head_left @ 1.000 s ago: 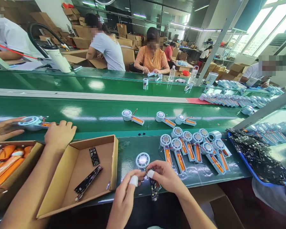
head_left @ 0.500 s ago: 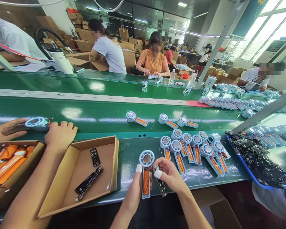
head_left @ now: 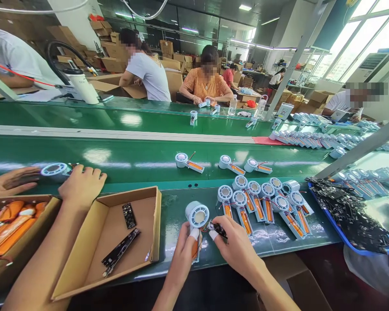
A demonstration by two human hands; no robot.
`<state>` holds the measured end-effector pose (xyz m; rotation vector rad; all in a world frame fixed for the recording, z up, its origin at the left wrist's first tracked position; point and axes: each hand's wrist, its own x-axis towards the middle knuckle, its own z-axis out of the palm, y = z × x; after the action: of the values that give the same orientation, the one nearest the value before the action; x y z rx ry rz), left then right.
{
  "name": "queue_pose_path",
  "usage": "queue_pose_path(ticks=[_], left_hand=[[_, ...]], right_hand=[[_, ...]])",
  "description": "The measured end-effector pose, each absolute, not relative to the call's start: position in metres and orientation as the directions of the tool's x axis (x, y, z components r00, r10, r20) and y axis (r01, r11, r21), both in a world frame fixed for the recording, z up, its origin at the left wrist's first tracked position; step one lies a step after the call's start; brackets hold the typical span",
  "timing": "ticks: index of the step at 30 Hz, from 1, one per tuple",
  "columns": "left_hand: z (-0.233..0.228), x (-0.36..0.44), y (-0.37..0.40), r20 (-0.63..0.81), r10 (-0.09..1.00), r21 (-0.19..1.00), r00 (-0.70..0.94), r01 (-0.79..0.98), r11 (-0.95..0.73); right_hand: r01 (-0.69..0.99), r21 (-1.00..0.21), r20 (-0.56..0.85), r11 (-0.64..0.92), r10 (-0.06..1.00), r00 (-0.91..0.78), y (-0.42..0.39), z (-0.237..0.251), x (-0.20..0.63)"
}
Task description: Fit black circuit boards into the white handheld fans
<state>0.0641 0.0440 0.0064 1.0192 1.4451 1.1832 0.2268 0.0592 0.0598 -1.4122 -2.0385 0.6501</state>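
Our left hand grips one white round-headed fan housing with an orange battery above the green bench; right hand fingers pinch one small black circuit board beside it. Ten similar housings lie clustered nearby. The open cardboard box holds two black boards. We read no writing.

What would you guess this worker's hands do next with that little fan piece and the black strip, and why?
Probably lower the black circuit strip into the fan unit's open orange-lined handle. The left hand grips that handle with the round head up, and the right hand pinches the strip beside the head, its wires seemingly running to the unit.
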Motion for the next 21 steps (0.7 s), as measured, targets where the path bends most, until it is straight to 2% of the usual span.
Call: queue_pose_path(ticks=[2,4,7,12,14,17,21], left_hand=[[0.007,0.065,0.044,-0.173,0.981,0.985,-0.093,-0.015,0.172],[0.008,0.068,0.046,-0.164,0.986,0.986,-0.020,0.031,0.165],[0.010,0.069,0.050,-0.150,0.988,0.985,-0.024,0.085,0.151],[0.014,0.061,0.053,-0.116,0.993,0.993,0.034,0.015,0.116],[0.016,0.060,0.051,-0.144,0.987,0.989,0.070,-0.009,0.144],[0.017,0.063,0.048,-0.159,0.986,0.987,0.044,-0.032,0.160],[0.018,0.071,0.047,-0.161,0.986,0.986,-0.048,-0.053,0.159]], right_hand=[[0.655,-0.667,0.204,0.354,0.933,-0.297,0.057,0.067,0.225],[0.619,-0.695,0.230,0.365,0.929,-0.289,0.054,0.071,0.221],[0.574,-0.739,0.264,0.352,0.936,-0.234,0.051,0.070,0.218],[0.610,-0.745,0.273,0.270,0.958,-0.090,0.047,0.056,0.225],[0.659,-0.694,0.304,0.289,0.948,-0.095,0.046,0.049,0.230],[0.774,-0.542,0.295,0.327,0.937,-0.189,0.046,0.045,0.235],[0.878,-0.292,0.068,0.380,0.924,-0.377,0.050,0.064,0.240]])
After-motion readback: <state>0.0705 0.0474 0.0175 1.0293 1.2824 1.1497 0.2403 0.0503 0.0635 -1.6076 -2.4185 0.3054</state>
